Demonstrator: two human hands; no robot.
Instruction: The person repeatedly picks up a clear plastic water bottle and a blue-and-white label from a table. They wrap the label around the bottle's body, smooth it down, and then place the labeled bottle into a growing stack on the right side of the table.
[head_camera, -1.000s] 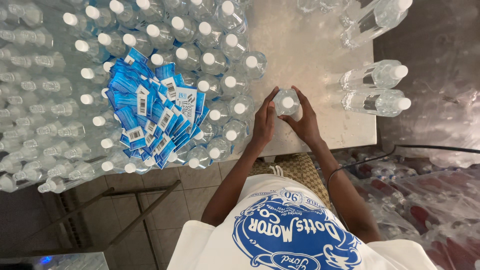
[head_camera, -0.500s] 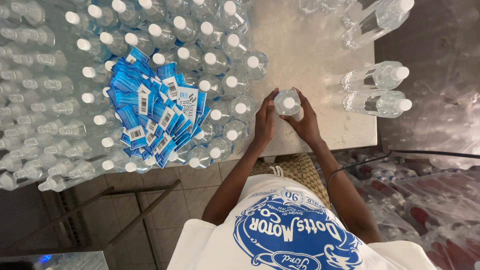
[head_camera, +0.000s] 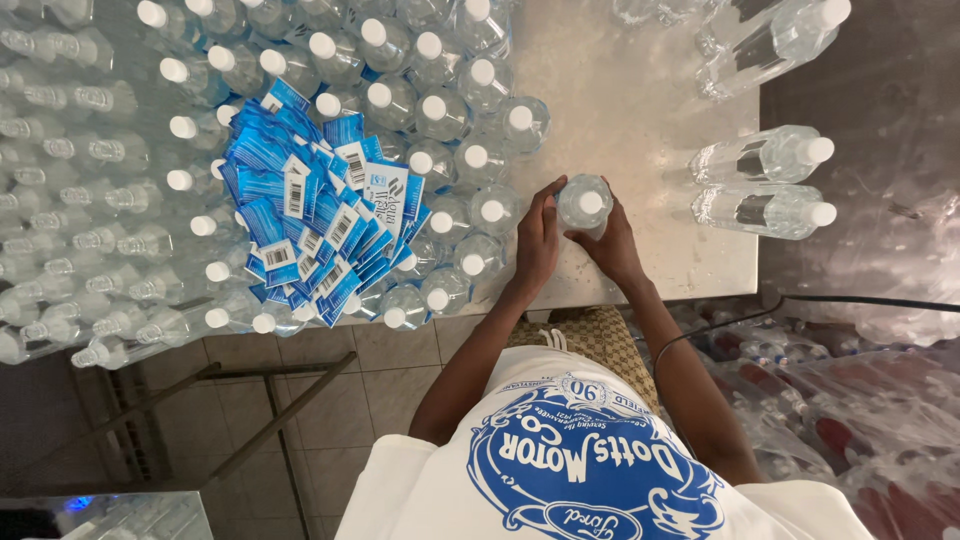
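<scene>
A clear plastic water bottle (head_camera: 583, 203) with a white cap stands upright on the pale table (head_camera: 640, 110) near its front edge. My left hand (head_camera: 538, 240) wraps its left side and my right hand (head_camera: 612, 243) wraps its right side, so both grip the same bottle. Just left of my hands stand several more capped bottles (head_camera: 450, 160) packed close together. A loose heap of blue and white paper labels (head_camera: 315, 215) lies on top of those bottles.
Two bottles (head_camera: 765, 185) lie on their sides at the table's right edge, another bottle (head_camera: 780, 40) further back. More bottles (head_camera: 70, 200) lie flat at the left. Shrink-wrapped packs (head_camera: 860, 400) sit lower right. A metal frame (head_camera: 250, 400) stands on the tiled floor.
Both hands stay on the bottle in the same spot; only slight shifts of the fingers and the view show.
</scene>
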